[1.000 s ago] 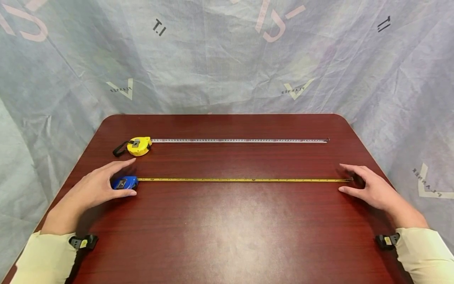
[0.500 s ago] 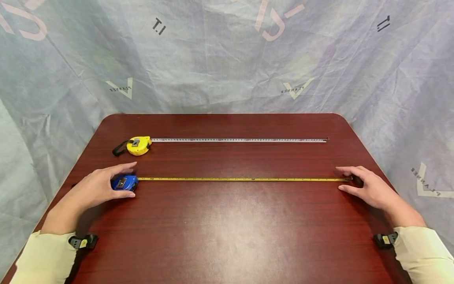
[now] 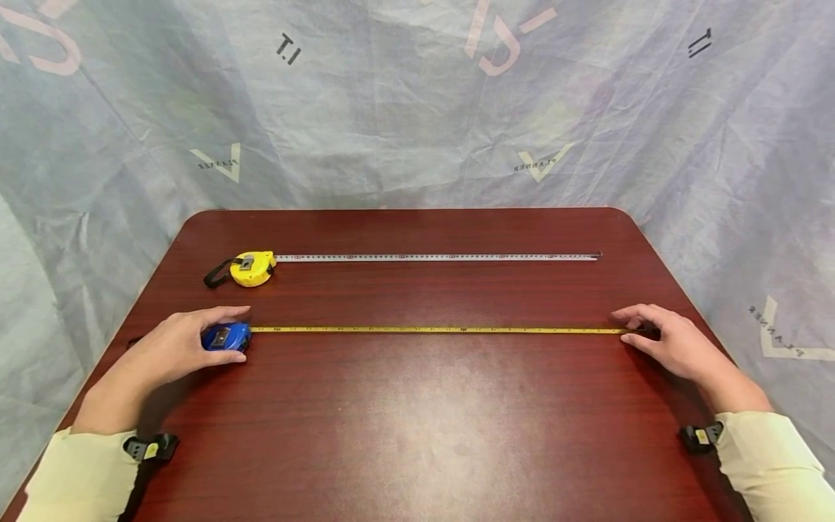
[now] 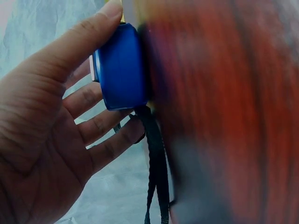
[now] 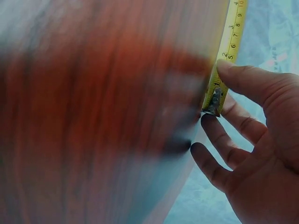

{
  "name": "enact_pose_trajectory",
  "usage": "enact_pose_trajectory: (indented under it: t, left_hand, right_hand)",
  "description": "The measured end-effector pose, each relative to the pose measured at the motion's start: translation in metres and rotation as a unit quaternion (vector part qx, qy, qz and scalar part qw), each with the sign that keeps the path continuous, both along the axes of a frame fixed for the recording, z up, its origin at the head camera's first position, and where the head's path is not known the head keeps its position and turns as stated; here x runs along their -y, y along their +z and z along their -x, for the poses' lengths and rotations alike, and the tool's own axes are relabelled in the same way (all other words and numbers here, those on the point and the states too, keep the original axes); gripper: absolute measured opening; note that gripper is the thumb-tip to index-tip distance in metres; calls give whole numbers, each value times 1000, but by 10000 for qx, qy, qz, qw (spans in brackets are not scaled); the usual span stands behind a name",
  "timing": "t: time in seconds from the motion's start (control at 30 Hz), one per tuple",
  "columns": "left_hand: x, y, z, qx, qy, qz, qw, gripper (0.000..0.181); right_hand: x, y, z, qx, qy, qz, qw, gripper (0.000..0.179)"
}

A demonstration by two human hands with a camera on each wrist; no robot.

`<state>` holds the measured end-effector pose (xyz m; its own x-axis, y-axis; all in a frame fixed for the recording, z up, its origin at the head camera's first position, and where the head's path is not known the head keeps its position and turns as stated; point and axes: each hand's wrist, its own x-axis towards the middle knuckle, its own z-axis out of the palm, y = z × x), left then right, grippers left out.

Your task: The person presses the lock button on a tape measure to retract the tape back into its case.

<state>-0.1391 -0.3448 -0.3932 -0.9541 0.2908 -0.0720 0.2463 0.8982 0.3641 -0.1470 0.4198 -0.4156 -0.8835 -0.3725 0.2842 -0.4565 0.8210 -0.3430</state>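
Note:
A blue tape measure [image 3: 225,336] lies at the left of the table, its yellow blade [image 3: 417,330] drawn out straight to the right. My left hand [image 3: 176,346] is around the case, thumb along the near side and fingers along the far side. A black strap [image 4: 158,163] hangs from the case in the left wrist view. At the blade's far end, my right hand [image 3: 675,341] has its thumb at the blade's edge near the metal hook [image 5: 211,112]. Its index finger stands a little apart on the other side; the other fingers bend loosely beside the hook.
Behind it, a yellow tape measure [image 3: 253,268] with a black strap lies on the dark red table [image 3: 417,420], its white blade [image 3: 430,257] extended to the right, parallel to the yellow one. Grey printed sheeting [image 3: 391,109] hangs around the table.
Fingers and thumb of my left hand have drawn closer round the blue case. My right hand has moved slightly left and narrowed its thumb-to-finger gap at the blade's end.

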Motion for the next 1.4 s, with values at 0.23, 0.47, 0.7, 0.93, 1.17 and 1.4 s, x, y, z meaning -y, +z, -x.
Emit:
enact_pose_trajectory:
  t: [0.23, 0.47, 0.7, 0.93, 1.17, 1.4]
  left_hand:
    - [-1, 1, 1, 19, 8, 9, 10000, 93]
    - [-1, 1, 0, 28, 17, 12, 10000, 93]
    - [1, 5, 0, -69, -55, 1, 10000, 89]
    - [5, 13, 2, -461, -237, 25, 9987, 82]
    - [6, 22, 5, -616, -251, 69, 9978, 80]
    - [6, 32, 7, -807, -217, -45, 9965, 76]
  right_hand:
    - [-4, 1, -2, 65, -206, -275, 9994, 43]
    - [-6, 1, 1, -102, -101, -266, 9995, 45]
    - [-5, 2, 1, -230, -289, -192, 9991, 38]
    - [-8, 4, 4, -397, -477, -145, 9980, 28]
    - [-9, 13, 10, -650, -493, 6, 9967, 26]
    - [-12, 25, 15, -340, -738, 154, 9966, 18]
